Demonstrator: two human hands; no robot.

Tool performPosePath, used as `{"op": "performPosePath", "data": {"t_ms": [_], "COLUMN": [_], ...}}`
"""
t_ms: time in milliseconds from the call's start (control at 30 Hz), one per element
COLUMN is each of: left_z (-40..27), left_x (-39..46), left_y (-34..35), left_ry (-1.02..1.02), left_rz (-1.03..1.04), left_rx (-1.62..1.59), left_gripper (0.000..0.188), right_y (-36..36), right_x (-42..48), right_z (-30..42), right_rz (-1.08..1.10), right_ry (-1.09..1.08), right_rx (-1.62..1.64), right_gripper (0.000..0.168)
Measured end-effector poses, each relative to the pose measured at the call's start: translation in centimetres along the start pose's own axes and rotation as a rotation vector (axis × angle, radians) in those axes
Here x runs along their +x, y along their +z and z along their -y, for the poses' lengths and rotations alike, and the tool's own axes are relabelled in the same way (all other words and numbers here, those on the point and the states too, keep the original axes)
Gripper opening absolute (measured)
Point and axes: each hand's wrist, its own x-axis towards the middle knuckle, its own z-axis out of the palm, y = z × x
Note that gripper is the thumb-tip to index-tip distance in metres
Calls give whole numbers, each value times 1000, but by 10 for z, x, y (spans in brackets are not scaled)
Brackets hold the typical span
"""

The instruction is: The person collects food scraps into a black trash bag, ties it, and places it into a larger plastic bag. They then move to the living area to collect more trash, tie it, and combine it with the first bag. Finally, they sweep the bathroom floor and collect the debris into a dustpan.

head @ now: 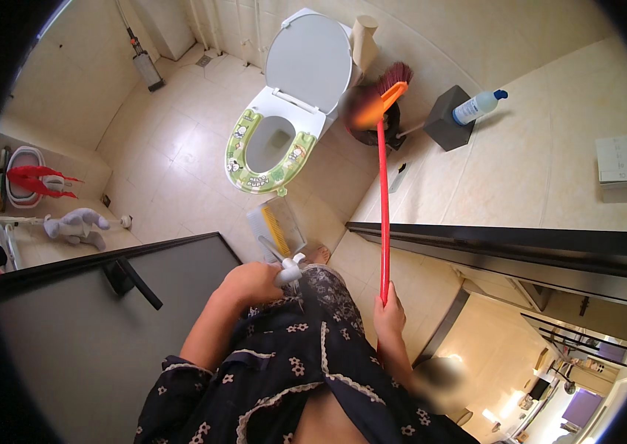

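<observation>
My right hand [390, 316] grips the red handle of a broom [384, 211], whose orange head with dark red bristles is raised over a black trash bin [393, 119] beside the toilet. My left hand [252, 284] is closed on the handle of a long-handled dustpan [297, 222], near its white top fitting [290, 270]. The dustpan's clear pan, with a yellow comb-like strip, lies low in front of my feet. Part of the bin and of the broom head is blurred.
A toilet [311, 61] with a green padded seat cover stands ahead. A grey door [125, 338] with a black handle is at left. A grey box [449, 119] and a bottle [474, 108] are at right. A flat mop [147, 69] leans at the far left wall.
</observation>
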Motion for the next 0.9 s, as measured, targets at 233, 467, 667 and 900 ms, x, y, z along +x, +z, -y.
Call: {"op": "performPosePath", "data": {"t_ms": [233,467,667,900], "left_z": [20,32,35,33], "left_x": [14,18,20,29], "left_y": [0,11,18,23], "left_ry": [-51,-37,-47,-9], "left_rz": [-59,-144,-159,-192], "left_rx": [-57,-133,-179,-207], "left_gripper": [36,33,32,34], "right_y": [8,38,63,14], "right_x": [54,113,143,119], "right_z": [7,-3,-13,-18], "right_rz": [-7,33,63,66], "right_ry": [29,9,33,48], "right_rx": [-4,-241,-327,-332], "right_gripper": [52,53,53,57]}}
